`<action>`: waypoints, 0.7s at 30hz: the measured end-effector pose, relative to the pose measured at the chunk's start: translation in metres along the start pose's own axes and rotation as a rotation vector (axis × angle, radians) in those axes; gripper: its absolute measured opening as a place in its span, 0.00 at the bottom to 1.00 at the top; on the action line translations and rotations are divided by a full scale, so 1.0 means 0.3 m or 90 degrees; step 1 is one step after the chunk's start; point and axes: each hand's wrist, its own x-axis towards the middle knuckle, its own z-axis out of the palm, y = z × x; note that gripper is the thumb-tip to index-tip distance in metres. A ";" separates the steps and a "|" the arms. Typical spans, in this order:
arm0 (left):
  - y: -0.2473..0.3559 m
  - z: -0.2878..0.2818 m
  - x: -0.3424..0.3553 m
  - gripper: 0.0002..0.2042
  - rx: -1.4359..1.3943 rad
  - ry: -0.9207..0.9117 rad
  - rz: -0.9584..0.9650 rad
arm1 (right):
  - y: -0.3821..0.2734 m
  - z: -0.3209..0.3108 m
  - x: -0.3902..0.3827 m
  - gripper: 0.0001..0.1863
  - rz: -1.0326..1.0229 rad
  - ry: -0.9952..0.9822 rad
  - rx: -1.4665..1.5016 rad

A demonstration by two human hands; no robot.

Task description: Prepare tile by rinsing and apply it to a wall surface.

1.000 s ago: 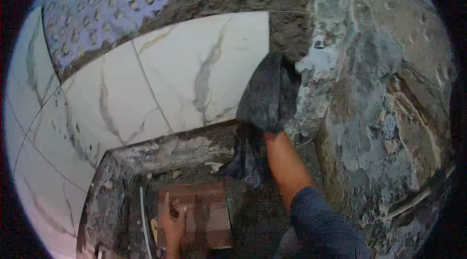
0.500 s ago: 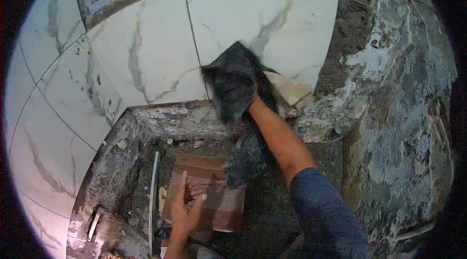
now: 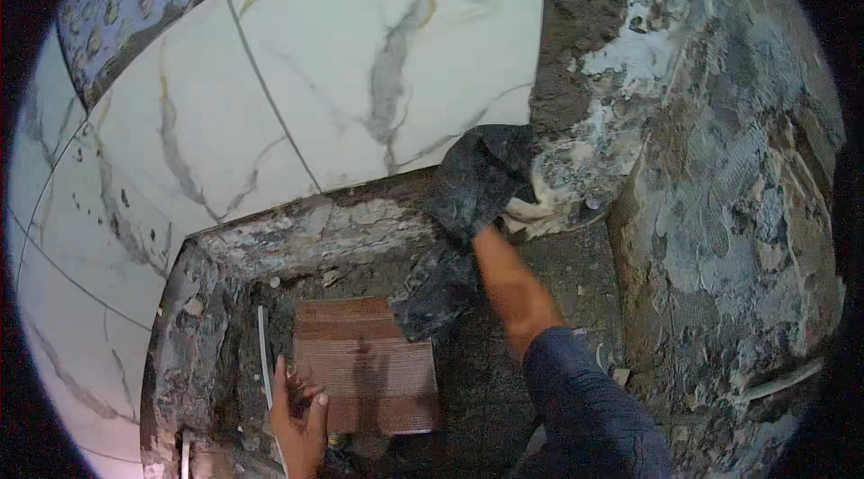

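Note:
My right hand (image 3: pixel 483 238) is wrapped in a dark, crumpled black cloth (image 3: pixel 481 177) and presses it at the lower right corner of a large white marbled tile (image 3: pixel 360 65). The fingers are hidden in the folds, and a loose end of the cloth hangs below the wrist. A cream cloth or scrap (image 3: pixel 531 209) pokes out beside the black one. Down at the lower left, my left hand (image 3: pixel 300 420) holds nothing. Its index finger points up, the thumb is apart and the other fingers are half curled, next to a brown ribbed tile (image 3: pixel 360 357).
Rough, mortar-smeared wall (image 3: pixel 738 173) rises on the right. A broken, crusted ledge (image 3: pixel 315 236) runs under the white tiles. Near my left hand stands a thin pale strip (image 3: pixel 264 344). More marbled tiles (image 3: pixel 81 299) line the left, and a blue-grey lumpy patch (image 3: pixel 144 2) lies beyond.
My right hand has moved the black cloth off the white tile's face toward its lower right corner. The view has shifted too; my left hand keeps nearly the same pose.

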 end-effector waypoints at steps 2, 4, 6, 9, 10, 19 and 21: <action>-0.023 0.010 -0.013 0.29 0.036 -0.018 0.072 | -0.028 -0.009 0.023 0.25 0.026 0.012 -0.005; 0.001 0.029 -0.015 0.25 0.038 0.024 0.096 | 0.015 -0.013 0.042 0.25 0.060 0.028 -0.018; -0.027 0.033 -0.004 0.23 0.081 -0.013 0.140 | 0.021 -0.032 0.132 0.25 0.095 0.039 -0.041; -0.103 0.049 0.025 0.24 0.194 -0.047 0.087 | 0.075 -0.054 0.260 0.25 0.132 0.061 -0.073; -0.107 0.067 0.031 0.24 0.188 -0.048 0.093 | 0.058 -0.053 0.242 0.25 0.134 0.071 -0.075; 0.010 0.128 0.041 0.33 0.135 -0.069 0.071 | 0.047 -0.106 0.146 0.25 0.140 0.143 -0.070; 0.009 0.119 0.029 0.33 0.139 -0.057 0.066 | 0.028 -0.119 0.152 0.25 0.137 0.154 -0.053</action>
